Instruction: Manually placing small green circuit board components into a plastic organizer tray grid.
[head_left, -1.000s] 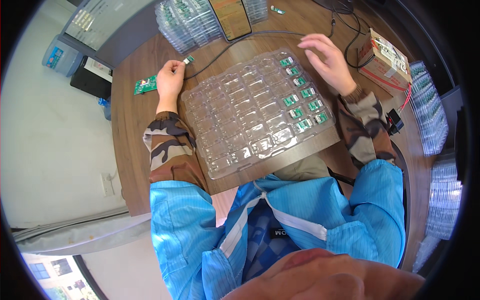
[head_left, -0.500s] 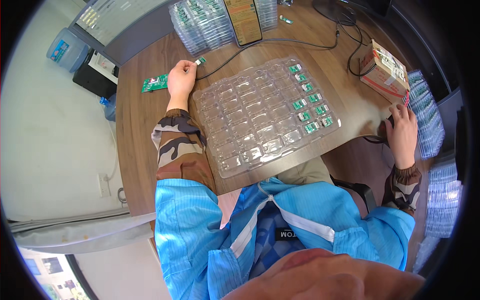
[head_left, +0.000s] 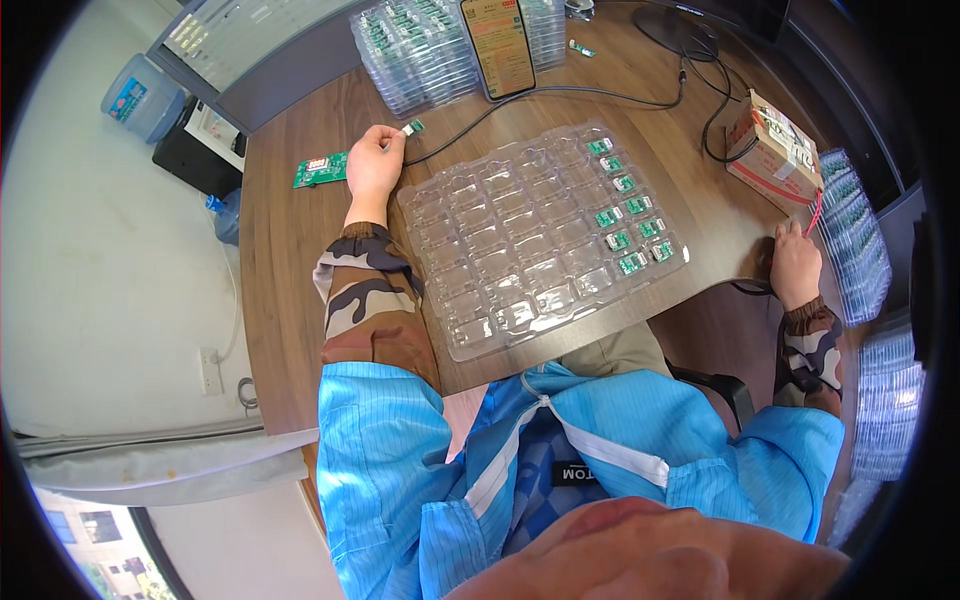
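Observation:
A clear plastic blister tray (head_left: 500,250) with many pockets lies on the wooden desk (head_left: 290,250) in front of me. Several small green circuit boards (head_left: 625,225) sit in its right-hand pockets. My left hand (head_left: 375,160) rests on the desk left of the tray, pinching a small green board with a connector (head_left: 412,127) at the end of a black cable (head_left: 560,92). My right hand (head_left: 795,265) is off the desk's right edge, beside a stack of clear trays (head_left: 855,240) and below a red wire; whether it holds anything is hidden.
A green circuit board (head_left: 320,170) lies left of my left hand. A phone (head_left: 497,45) leans on stacked trays of boards (head_left: 420,50) at the back. A cardboard box (head_left: 775,150) sits at the right. A water bottle (head_left: 145,95) and a black box (head_left: 195,150) stand on the floor.
My right hand has gone from the tray's top right corner off the desk's right side, and down toward the stacked trays. My left hand has stayed put with the small board.

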